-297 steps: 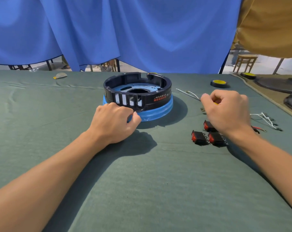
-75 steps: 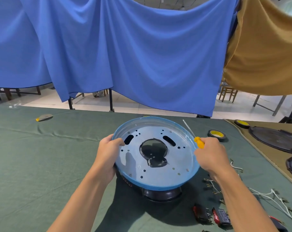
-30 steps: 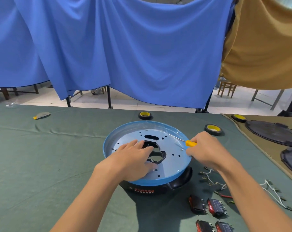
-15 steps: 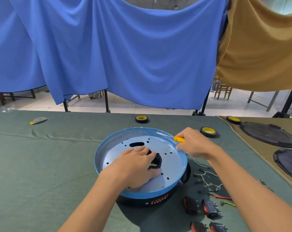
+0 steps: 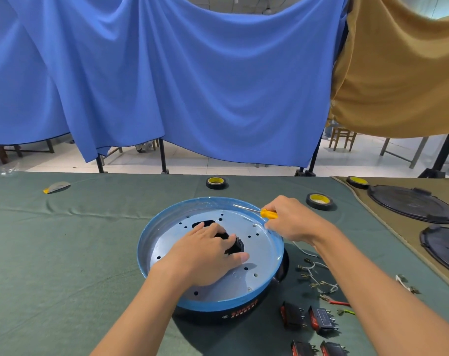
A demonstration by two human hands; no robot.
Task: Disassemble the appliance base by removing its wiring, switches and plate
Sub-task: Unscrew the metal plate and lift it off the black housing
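Black plastic appliance base (image 5: 218, 316) now flipped, round blue metal plate (image 5: 260, 249) up (screws next, likely); left hand (image 5: 205, 255) presses it flat-fingered, right hand (image 5: 292, 219) grips a yellow-handled screwdriver (image 5: 268, 214).

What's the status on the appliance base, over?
Left hand on blue plate, fingertips at its centre opening. Right hand grips yellow screwdriver over the rim. Plate still on black base; switches, wires lie loose alongside.

Blue curtain (image 5: 192, 86) behind; tape roll (image 5: 216, 182) on green cloth (image 5: 64, 253).
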